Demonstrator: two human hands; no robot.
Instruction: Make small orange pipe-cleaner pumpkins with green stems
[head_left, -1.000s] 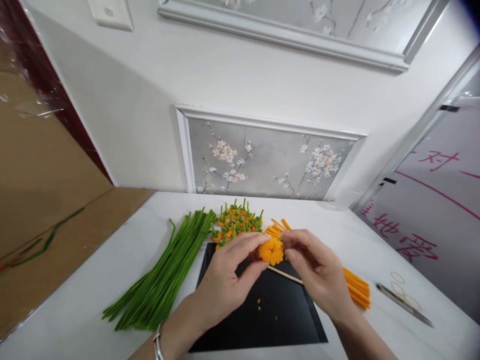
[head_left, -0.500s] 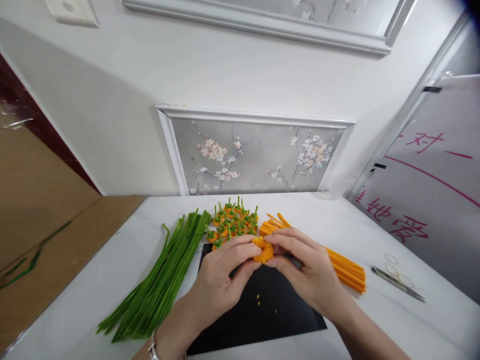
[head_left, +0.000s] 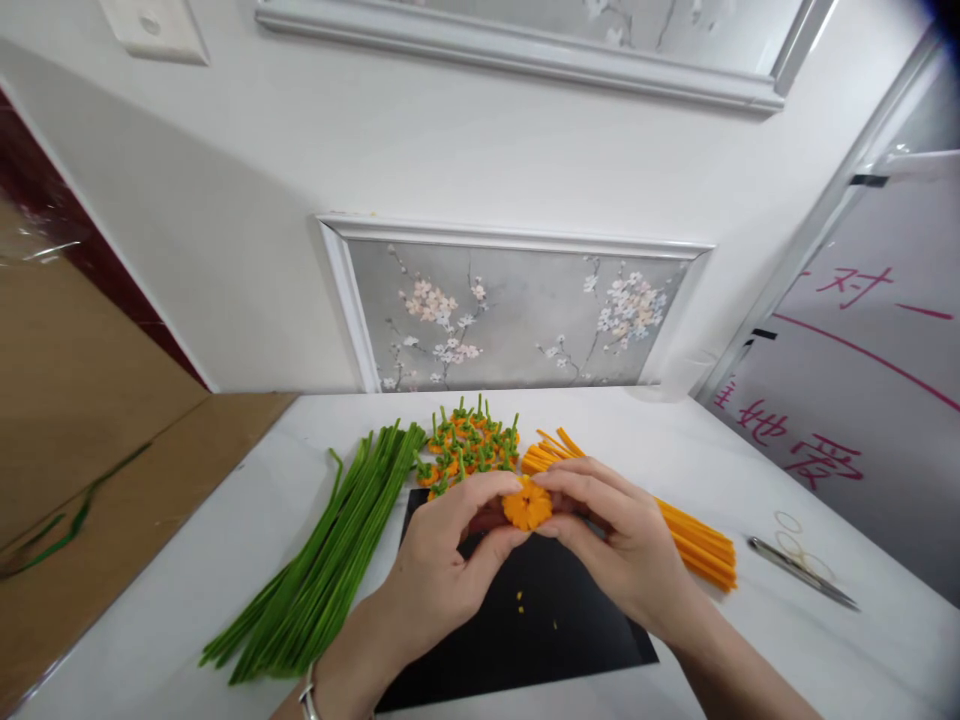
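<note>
A small orange pipe-cleaner pumpkin (head_left: 527, 504), round and ribbed with a dark centre, is pinched between the fingertips of both hands. My left hand (head_left: 457, 550) grips its left side with thumb and fingers. On the opposite side, the fingers and thumb of my right hand (head_left: 619, 545) press against it. Both hands are above a black mat (head_left: 517, 640) with a few tiny orange bits on it. Just behind stand several finished orange pumpkins with green stems (head_left: 469, 445).
Green pipe cleaners (head_left: 322, 560) lie in a bundle at left; orange pipe cleaners (head_left: 697, 540) lie at right, partly behind my right hand. Farther right are tweezers (head_left: 802, 573) and thin rubber bands (head_left: 791, 540). A translucent cup (head_left: 686, 375) stands near the wall.
The orange pumpkin has been turned in my fingers, so its round ribbed face and dark centre now show. Both hands keep hold of it.
</note>
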